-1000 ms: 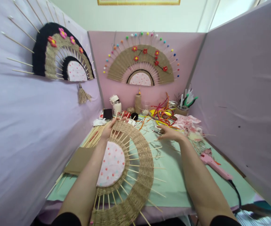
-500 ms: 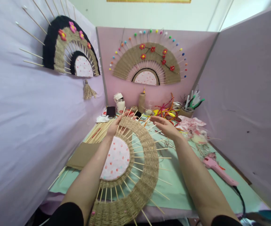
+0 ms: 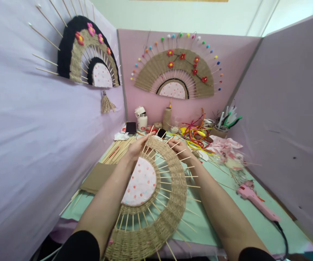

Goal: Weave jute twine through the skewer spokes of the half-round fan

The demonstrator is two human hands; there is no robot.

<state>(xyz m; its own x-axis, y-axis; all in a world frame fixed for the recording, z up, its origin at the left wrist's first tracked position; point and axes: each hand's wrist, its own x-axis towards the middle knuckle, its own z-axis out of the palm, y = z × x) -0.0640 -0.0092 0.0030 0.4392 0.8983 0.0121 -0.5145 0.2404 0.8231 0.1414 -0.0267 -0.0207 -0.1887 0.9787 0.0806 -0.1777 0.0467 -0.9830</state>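
Note:
A half-round woven fan (image 3: 176, 181) of tan cord on thin wooden sticks stands tilted before me, its pink-dotted fabric centre (image 3: 140, 181) facing up. My left hand (image 3: 138, 148) grips its upper end, with some fingers hidden behind the weave. At the upper outer edge, my right hand (image 3: 183, 152) has its fingers bent in against the projecting sticks; their tips are partly covered. Bare stick ends fan out around the outer rim, and the lower end of the fan runs out of view.
A pink glue gun (image 3: 257, 201) with a black cord lies at the right. Wooden sticks (image 3: 117, 151) and brown board (image 3: 98, 177) are at the left. Behind stand a white bottle (image 3: 141, 119), a cord spool (image 3: 167, 117) and coloured pipe cleaners (image 3: 197, 134). Finished fans (image 3: 145, 78) hang on the partitions.
My right hand has moved down and inward to the fan's outer edge, its fingers going from stretched to bent. The left hand keeps its grip; the view has shifted slightly.

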